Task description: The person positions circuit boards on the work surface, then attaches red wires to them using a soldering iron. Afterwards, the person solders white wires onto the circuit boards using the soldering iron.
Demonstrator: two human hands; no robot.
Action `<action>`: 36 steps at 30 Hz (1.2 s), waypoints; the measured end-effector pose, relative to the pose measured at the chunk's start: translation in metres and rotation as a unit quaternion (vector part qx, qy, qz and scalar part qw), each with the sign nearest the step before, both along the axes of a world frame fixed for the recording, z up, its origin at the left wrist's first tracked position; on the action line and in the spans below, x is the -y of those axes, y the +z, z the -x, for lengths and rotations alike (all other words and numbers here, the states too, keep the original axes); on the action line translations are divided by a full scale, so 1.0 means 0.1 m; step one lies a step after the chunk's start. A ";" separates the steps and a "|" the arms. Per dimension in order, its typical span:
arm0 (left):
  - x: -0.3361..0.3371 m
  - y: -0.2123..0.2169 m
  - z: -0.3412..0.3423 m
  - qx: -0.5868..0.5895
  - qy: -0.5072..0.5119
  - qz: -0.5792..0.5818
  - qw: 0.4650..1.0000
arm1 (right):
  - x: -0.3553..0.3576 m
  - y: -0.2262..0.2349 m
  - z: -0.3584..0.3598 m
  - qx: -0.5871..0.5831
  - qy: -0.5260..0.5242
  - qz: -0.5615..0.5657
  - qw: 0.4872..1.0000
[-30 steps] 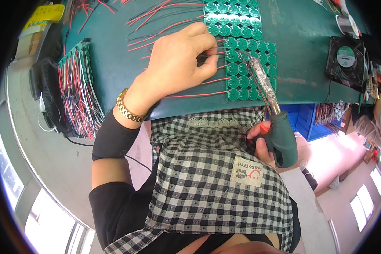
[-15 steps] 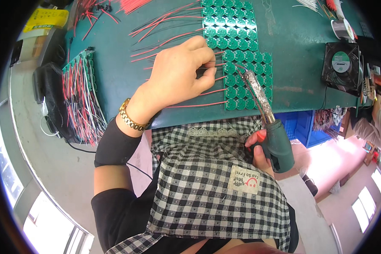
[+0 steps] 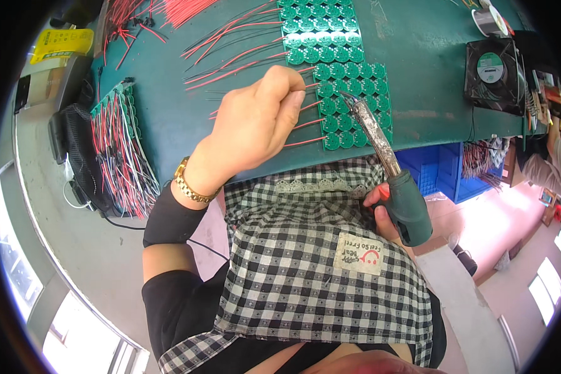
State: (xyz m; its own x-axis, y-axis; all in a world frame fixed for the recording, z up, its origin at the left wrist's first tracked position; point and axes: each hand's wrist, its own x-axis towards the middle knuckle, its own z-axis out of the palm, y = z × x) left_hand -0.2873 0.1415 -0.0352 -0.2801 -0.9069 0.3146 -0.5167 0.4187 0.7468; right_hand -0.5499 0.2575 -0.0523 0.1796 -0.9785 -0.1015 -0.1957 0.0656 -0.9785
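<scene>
Below, a blue crate (image 3: pixel 439 174) sat under the bench, its contents hidden. The left hand (image 3: pixel 255 124) pinched a red wire (image 3: pixel 305 106) against the green circuit panel (image 3: pixel 349 103); the right hand (image 3: pixel 383 215) gripped a soldering iron (image 3: pixel 386 162), tip on the panel.

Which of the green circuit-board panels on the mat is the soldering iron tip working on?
The near panel, closest to the table edge: the soldering iron tip meets its left part beside the left hand. The far panel lies untouched.

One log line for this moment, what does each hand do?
left hand: holds wire on green board | right hand: grips soldering iron, tip at board
</scene>
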 end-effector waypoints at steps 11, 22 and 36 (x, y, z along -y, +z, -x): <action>0.03 -0.09 0.01 0.103 -0.034 0.010 0.994 | 0.00 -0.02 0.02 -0.053 0.028 0.025 0.998; 0.04 -0.05 -0.02 0.095 -0.053 -0.006 0.994 | -0.09 -0.11 0.03 -0.148 0.008 0.042 0.988; 0.07 -0.06 -0.08 0.096 -0.069 0.003 0.993 | -0.07 -0.16 0.26 -0.064 0.194 0.064 0.977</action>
